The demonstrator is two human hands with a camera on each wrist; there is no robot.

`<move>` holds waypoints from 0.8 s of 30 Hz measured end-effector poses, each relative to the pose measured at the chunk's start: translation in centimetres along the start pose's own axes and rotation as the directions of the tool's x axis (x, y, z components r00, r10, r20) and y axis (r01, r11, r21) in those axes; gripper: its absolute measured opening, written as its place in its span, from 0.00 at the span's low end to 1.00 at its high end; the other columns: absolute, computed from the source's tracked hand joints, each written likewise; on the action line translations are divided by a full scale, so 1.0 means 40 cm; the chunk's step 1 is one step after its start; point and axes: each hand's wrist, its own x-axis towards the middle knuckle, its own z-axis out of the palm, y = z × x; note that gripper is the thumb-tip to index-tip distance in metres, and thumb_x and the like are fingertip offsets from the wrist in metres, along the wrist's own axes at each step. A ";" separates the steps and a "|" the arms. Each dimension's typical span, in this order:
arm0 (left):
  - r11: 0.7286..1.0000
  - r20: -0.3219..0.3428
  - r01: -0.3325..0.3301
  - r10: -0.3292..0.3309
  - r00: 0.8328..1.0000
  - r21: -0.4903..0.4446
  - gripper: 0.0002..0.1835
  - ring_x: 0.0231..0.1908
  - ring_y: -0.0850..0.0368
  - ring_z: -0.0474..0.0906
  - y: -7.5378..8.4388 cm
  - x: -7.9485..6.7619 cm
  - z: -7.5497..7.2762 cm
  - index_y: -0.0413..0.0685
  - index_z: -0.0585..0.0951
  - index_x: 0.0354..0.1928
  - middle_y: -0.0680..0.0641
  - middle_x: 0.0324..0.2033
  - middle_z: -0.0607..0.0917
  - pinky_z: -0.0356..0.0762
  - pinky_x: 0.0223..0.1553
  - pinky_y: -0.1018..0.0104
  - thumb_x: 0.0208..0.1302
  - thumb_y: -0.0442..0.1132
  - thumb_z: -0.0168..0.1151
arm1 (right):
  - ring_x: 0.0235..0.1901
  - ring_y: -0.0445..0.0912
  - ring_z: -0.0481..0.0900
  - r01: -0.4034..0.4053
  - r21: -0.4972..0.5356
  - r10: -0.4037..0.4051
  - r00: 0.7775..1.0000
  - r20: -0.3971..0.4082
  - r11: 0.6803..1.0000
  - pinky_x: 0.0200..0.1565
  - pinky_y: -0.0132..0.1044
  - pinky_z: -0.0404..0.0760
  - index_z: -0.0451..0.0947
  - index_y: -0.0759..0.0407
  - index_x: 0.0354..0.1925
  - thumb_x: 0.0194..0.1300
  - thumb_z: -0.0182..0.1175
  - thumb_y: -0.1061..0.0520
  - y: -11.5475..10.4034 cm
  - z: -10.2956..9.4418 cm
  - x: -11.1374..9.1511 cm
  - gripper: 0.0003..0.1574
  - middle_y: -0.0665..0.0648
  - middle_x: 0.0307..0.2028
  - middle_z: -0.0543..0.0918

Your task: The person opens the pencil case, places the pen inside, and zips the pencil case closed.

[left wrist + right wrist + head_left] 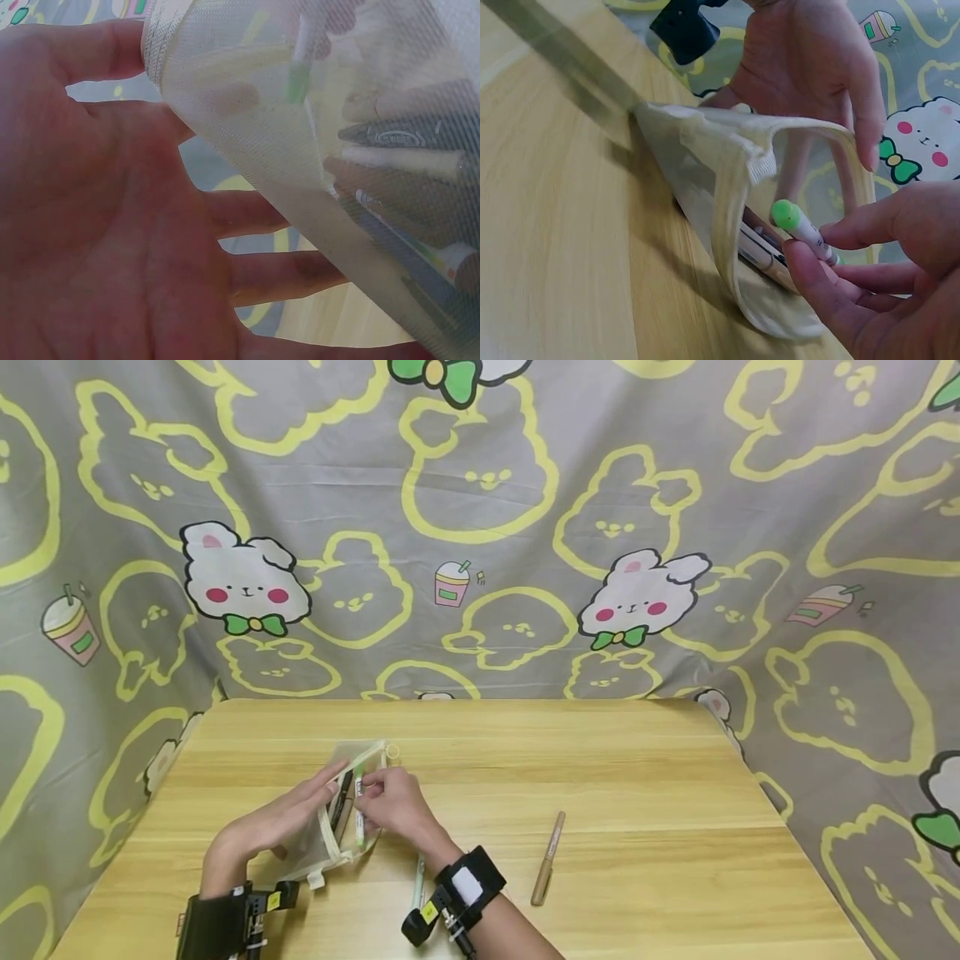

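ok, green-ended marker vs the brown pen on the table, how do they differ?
Colour: the green-ended marker has a white barrel; the brown pen is brown at both ends.
Pose: the right hand pinches the marker at the mesh pouch's open mouth; the pen lies untouched on the table.
Shared: both are slim and stick-shaped.

Right fingers (874, 225) pinched, left fingers (285, 276) spread
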 end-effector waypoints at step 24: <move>0.996 -0.004 -0.083 0.084 0.996 0.042 0.33 0.64 0.13 0.38 -0.007 0.001 -0.010 0.49 0.41 0.79 0.29 0.74 0.36 0.71 0.32 0.17 0.81 0.53 0.31 | 0.35 0.53 0.86 0.147 -0.023 -0.142 0.976 0.164 0.989 0.38 0.42 0.90 0.82 0.68 0.51 0.64 0.63 0.64 0.002 -0.037 -0.018 0.17 0.59 0.39 0.86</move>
